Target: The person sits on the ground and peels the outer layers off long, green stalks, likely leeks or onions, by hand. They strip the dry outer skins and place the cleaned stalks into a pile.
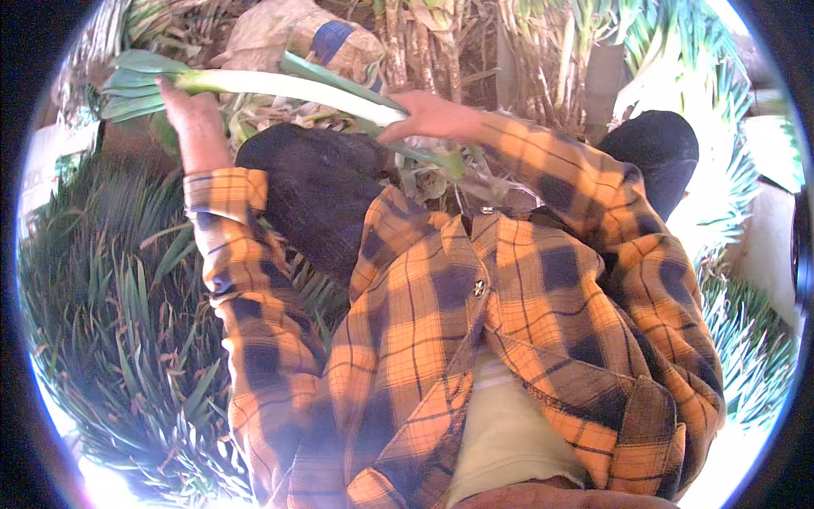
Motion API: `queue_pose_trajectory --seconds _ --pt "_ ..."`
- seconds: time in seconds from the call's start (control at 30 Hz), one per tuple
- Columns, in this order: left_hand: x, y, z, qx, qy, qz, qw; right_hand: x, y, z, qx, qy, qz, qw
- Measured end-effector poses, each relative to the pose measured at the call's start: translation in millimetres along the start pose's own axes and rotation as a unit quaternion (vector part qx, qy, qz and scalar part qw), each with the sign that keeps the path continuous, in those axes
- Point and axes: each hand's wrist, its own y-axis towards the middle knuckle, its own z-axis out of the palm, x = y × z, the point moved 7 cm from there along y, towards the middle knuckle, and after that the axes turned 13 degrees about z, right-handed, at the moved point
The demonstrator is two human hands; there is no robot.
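A long leek with a white shaft (280, 86) and fanned green leaves stretches across the upper left, between my two hands. My left hand (194, 118) holds it where the shaft meets the leaves, one finger lying over the green. At the other end, my right hand (435, 116) grips the lower shaft between thumb and fingers. Beside the shaft runs a loose green leaf (337, 83), which passes by my right fingers. Stripped leaves and peelings (432, 178) lie below my right hand, between my knees.
A woven sack (286, 32) with a blue patch lies beyond the leek. Several leeks with soiled roots and stalks (426, 44) are stacked at the top centre. Dense green leaves (127, 305) fill the left side, and more leek tops (680, 57) lie in bright light at the right.
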Motion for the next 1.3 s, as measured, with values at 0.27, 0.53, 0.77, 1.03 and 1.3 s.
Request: queue_pose_trajectory --seconds 0.27,0.53,0.77,1.03,1.3 --pt "-6 -6 -20 0.041 -0.094 -0.068 0.992 51 -22 46 0.130 0.270 -0.009 0.954" --pt "-18 49 -62 -0.023 -0.024 -0.030 0.999 36 -71 70 0.237 0.385 0.156 0.878" --pt "-76 83 -89 -0.059 0.126 0.103 0.985 47 -104 46 0.146 0.411 0.109 0.893" --pt "-153 101 -180 -0.143 0.128 0.164 0.968 28 -157 31 0.140 0.308 0.187 0.922" --pt "-186 88 -227 -0.187 0.129 0.194 0.954 30 -168 29 0.111 0.308 0.124 0.937"
